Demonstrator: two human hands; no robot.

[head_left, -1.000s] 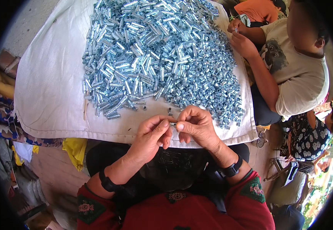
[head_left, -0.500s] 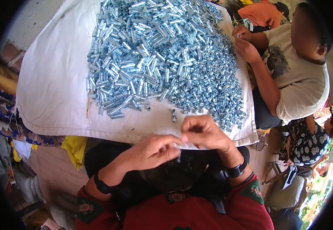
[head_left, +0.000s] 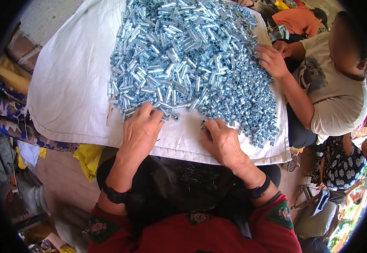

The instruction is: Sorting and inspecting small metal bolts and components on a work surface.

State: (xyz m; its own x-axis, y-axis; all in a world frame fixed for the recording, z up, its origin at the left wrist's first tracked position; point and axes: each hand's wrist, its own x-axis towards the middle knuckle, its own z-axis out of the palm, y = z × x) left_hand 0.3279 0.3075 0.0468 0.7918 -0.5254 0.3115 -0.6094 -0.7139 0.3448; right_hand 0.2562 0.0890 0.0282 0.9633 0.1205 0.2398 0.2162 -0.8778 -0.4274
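White sheet-covered desk (head_left: 65, 97) takes up centre and left of frame; what carries the cover is hidden. Lower left: yellow cloth (head_left: 88, 160) hangs by its edge. Thin stick (head_left: 109, 114) lies left of the heap; could get swept up with parts, I'd guess.

Left hand (head_left: 139, 133), mid-frame: fingers curled down at the near edge of the long metal tubes (head_left: 166, 63). Grip: can't tell if it's closed on one, fingertips hidden. Tubes are loose and round, so a knock could roll some off the near edge. Heap is cut off at frame top.

Lower centre: thin pieces (head_left: 198, 175) on black material (head_left: 162, 173), too dim to make out; anything dropped there would be easy to lose.

Right hand (head_left: 223, 143): fingers bent near the short metal rings (head_left: 255, 114). Grip: can't tell either, pads face down. No divider between rings and tubes, so dragging could mix them.

Upper right: co-worker's hand (head_left: 272, 61) at the rings; reaches could clash. Its contents aren't visible.
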